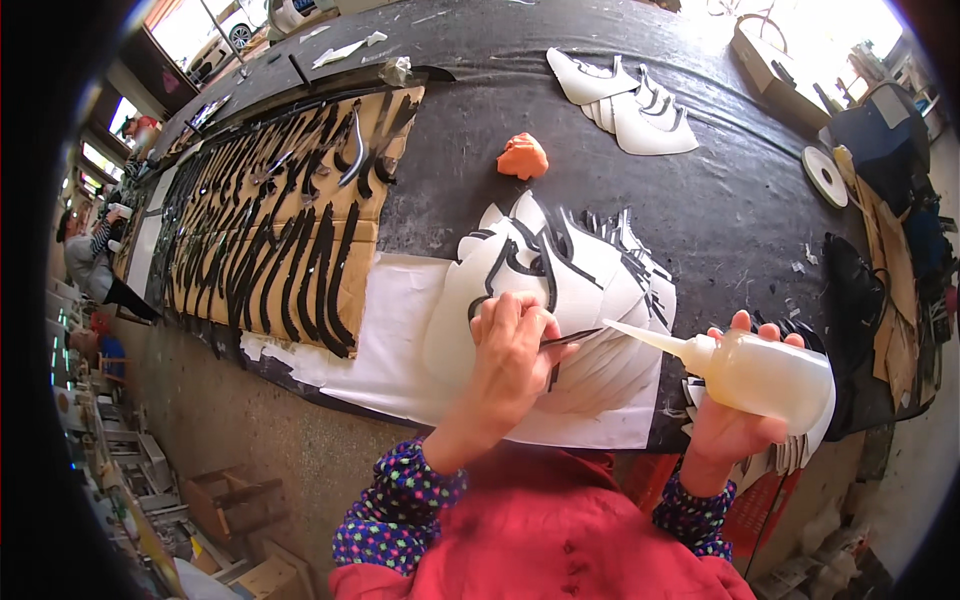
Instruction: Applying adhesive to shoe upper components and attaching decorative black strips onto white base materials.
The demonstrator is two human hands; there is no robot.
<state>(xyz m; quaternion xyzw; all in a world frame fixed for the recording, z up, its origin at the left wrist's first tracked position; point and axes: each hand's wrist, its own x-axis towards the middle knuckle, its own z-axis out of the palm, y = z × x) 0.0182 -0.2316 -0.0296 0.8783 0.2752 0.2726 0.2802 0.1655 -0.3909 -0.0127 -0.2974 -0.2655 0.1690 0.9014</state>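
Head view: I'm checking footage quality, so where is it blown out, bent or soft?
Head view: the windows at top left and top right are overexposed; the long black worktable edge bows strongly toward the rim; dark vignette fills the corners; the left hand and the right hand gripping the translucent white squeeze bottle stay sharp.

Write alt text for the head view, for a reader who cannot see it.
At a dark worktable, the person's right hand holds a translucent squeeze bottle, its nozzle aimed at a thin black strip that the left hand holds over a fanned stack of white curved pieces. Rows of black strips on brown cardboard lie to the left.
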